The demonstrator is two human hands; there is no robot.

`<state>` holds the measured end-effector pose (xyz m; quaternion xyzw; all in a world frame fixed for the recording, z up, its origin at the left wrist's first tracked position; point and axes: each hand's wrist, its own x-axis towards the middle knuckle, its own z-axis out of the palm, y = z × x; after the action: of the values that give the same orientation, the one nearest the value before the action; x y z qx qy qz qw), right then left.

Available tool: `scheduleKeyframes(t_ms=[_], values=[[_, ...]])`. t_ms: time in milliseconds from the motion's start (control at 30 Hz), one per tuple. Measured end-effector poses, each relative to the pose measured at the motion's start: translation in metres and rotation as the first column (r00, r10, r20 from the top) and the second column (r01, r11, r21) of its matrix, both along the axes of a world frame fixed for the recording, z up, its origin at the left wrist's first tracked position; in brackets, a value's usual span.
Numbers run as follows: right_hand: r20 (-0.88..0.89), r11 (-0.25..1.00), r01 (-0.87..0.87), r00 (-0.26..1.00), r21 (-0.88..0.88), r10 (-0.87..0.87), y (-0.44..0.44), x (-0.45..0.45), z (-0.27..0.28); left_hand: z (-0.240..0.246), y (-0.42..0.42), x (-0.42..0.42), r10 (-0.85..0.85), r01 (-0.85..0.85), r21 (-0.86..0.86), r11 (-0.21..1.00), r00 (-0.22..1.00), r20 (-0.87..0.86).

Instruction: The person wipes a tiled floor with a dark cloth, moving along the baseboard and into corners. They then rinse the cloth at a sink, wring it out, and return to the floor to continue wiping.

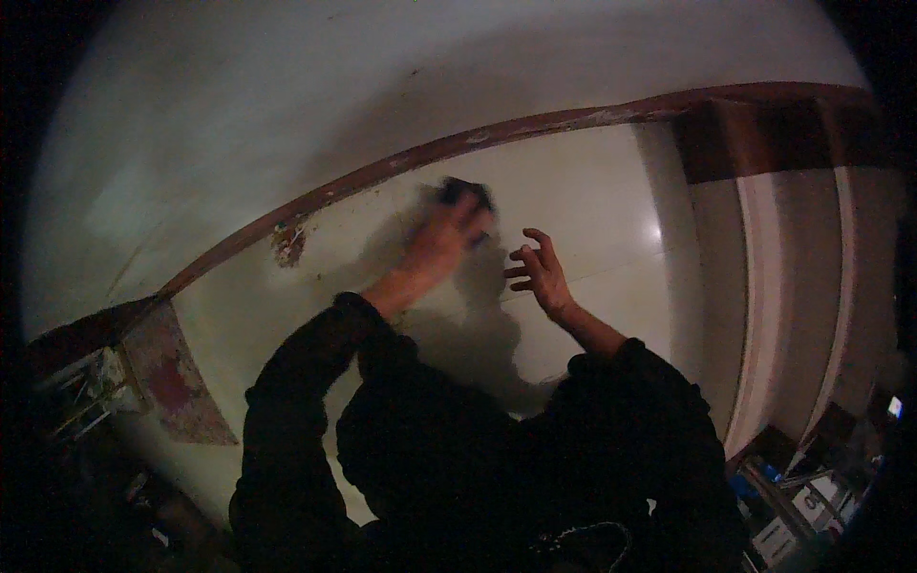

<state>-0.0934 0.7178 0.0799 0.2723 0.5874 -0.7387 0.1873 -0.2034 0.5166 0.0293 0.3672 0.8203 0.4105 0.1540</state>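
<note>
My left hand (pixel 437 247) is blurred. It presses a small dark object (pixel 455 192), possibly a cloth or a pad, against a pale tiled surface (pixel 580 186). The hand covers most of that object, so its kind cannot be told. To the right, my right hand (pixel 542 276) has its fingers bent and apart, with nothing in them. It is over the same tiles, and whether it touches them is unclear. Dark sleeves cover both forearms, and a shadow falls on the tiles between the hands.
A worn reddish-brown strip (pixel 458 143) borders the tiles, with a grey wall (pixel 236 143) beyond. A rough damaged patch (pixel 289 243) lies left of my hands. Pale upright strips (pixel 763 286) stand at right, above clutter (pixel 795 508). A stained panel (pixel 175 379) is at left.
</note>
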Motion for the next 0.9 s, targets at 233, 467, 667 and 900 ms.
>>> scheduleKeyframes(t_ms=[233,467,667,900], values=[[0.12,0.834,0.505,0.835,0.222,-0.538,0.048,0.07,-0.028,-0.043,0.126,0.063,-0.558,0.503,-0.251,0.827,0.677,-0.48],[-0.051,0.975,-0.033,0.998,0.218,0.045,0.077,-0.055,-0.045,-0.027,0.098,-0.069,-0.108,0.04,-0.331,0.943,0.975,-0.192],[0.016,0.719,-0.625,0.758,0.303,0.652,0.049,-0.102,0.014,-0.009,-0.045,-0.067,0.008,-0.19,-0.536,0.823,0.946,-0.323],[0.012,0.466,-0.698,0.561,0.544,0.827,-0.002,-0.08,-0.029,0.042,-0.117,-0.011,0.09,-0.235,-0.339,0.911,0.915,-0.394]])
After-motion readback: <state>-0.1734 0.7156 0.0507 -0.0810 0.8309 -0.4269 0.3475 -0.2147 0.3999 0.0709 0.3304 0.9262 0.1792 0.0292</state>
